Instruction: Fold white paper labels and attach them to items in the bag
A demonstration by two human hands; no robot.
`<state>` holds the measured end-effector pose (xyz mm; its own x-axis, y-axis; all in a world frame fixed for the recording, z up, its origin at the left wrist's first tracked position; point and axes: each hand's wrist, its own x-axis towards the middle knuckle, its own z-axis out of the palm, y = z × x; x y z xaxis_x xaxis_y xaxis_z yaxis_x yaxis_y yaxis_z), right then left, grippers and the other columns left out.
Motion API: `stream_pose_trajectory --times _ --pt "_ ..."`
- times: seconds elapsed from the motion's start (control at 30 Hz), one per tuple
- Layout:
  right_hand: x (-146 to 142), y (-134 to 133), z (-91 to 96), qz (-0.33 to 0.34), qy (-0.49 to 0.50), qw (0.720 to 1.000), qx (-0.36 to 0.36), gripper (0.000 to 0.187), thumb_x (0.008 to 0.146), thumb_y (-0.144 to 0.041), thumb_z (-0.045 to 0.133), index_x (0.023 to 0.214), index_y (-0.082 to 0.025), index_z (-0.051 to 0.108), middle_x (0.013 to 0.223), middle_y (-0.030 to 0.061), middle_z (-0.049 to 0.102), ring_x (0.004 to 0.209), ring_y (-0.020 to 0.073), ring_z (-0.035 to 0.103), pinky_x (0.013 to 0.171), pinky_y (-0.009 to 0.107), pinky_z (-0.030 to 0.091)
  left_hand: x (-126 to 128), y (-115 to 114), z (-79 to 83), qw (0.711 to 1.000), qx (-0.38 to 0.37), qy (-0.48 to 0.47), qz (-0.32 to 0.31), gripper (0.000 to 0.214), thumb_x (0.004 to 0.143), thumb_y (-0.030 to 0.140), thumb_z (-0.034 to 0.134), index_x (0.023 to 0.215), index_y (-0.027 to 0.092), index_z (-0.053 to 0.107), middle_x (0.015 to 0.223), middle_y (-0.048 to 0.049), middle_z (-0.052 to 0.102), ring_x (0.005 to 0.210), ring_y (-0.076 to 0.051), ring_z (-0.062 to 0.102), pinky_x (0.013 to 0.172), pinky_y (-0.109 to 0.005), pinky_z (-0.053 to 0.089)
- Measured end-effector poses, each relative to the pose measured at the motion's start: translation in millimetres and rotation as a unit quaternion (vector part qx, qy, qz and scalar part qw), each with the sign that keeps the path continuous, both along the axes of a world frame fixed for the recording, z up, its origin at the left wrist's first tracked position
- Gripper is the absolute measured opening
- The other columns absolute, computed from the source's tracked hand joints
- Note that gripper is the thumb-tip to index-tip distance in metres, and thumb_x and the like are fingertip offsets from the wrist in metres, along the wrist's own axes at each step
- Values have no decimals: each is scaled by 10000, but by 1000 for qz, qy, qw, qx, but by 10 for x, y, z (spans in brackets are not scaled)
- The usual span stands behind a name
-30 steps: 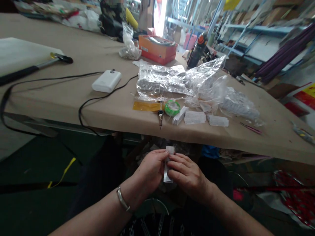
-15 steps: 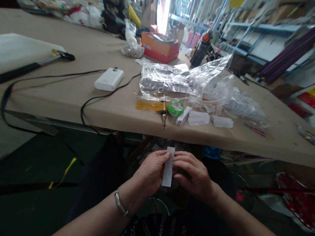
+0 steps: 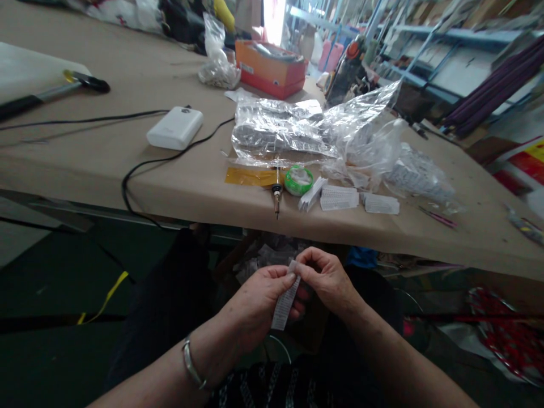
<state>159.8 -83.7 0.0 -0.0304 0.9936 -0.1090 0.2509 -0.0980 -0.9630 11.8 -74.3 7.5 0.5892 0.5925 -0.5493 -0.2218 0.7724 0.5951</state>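
A narrow white printed paper strip [image 3: 284,309] slants downward between my hands, in front of the table edge. My left hand [image 3: 266,294] grips it with the thumb on top near its upper end. At that same upper end, my right hand [image 3: 327,277] pinches the strip's tip between thumb and forefinger. Beyond them on the table lie a fanned stack of similar strips [image 3: 339,198], another stack [image 3: 381,203] to its right and a bundle on edge [image 3: 312,194]. A soldering-iron-like tool [image 3: 277,195] points toward me beside a green-rimmed roll of tape [image 3: 298,180].
Clear plastic bags [image 3: 284,130] cover the table's middle. A white power bank [image 3: 175,128] with black cables sits left, an orange box [image 3: 272,68] behind. Tweezers [image 3: 437,216] lie at the right. Under the table edge is a heap of pale scraps [image 3: 267,249].
My right hand has closed from loosely spread fingers into a pinch at the strip's upper end. The strip has tilted and shifted slightly left. The camera view has moved a little.
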Motion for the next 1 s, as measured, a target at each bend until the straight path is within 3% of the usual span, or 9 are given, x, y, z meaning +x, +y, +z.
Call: stream_pose_trajectory --times 0.1,0.23,0.37,0.5,0.6,0.73,0.87,1.0 --pt "14 -37 -11 6 -39 996 78 141 815 -295 589 891 -177 599 772 2 605 700 126 568 660 239 467 -11 5 4 1000 3 -1 7 148 799 254 594 769 109 593 623 -16 601 449 -77 540 461 -194 437" --pt "26 -69 -20 50 -164 966 195 335 840 -257 560 1171 -204 558 1066 74 614 991 202 570 876 340 456 -11 8 12 1000 -1 8 16 132 793 244 601 804 113 596 606 -10 593 453 -79 541 453 -188 429" --pt "19 -72 -36 72 -229 946 219 292 881 -270 503 1151 -190 581 1070 91 622 1020 223 560 885 365 462 -10 20 -7 1000 1 12 22 132 799 245 594 818 115 595 580 -8 588 436 -79 534 438 -181 420" --pt "-4 -78 -44 65 -214 950 215 305 889 -261 488 1178 -191 559 1089 89 622 1034 220 557 906 371 448 -22 28 -16 1000 -2 0 27 131 804 244 591 798 113 593 607 -6 590 432 -70 530 438 -177 420" --pt "-24 -76 -44 29 -141 976 164 307 870 -278 523 1164 -198 554 1036 66 636 975 199 586 880 339 452 -39 32 -3 999 -8 1 32 116 812 231 582 811 115 592 625 -7 594 443 -68 535 447 -177 425" --pt "-17 -21 -77 21 69 997 12 222 804 -300 611 1004 -204 608 898 14 645 824 146 608 767 263 475 -64 40 16 999 -4 12 38 128 824 247 575 828 120 591 623 -7 596 455 -66 533 459 -176 426" --pt "40 81 -159 151 268 941 -143 450 685 -270 714 1115 -215 594 921 6 649 727 111 604 696 230 485 -76 40 18 1000 8 -3 9 195 816 313 594 842 119 603 616 -13 598 476 -76 534 464 -179 420" --pt "67 161 -228 197 337 901 -187 430 619 -312 759 1010 -187 629 1014 49 648 681 120 609 641 242 499 -87 19 14 999 27 -29 -19 225 807 342 604 879 129 614 622 -20 603 497 -85 536 472 -185 414"
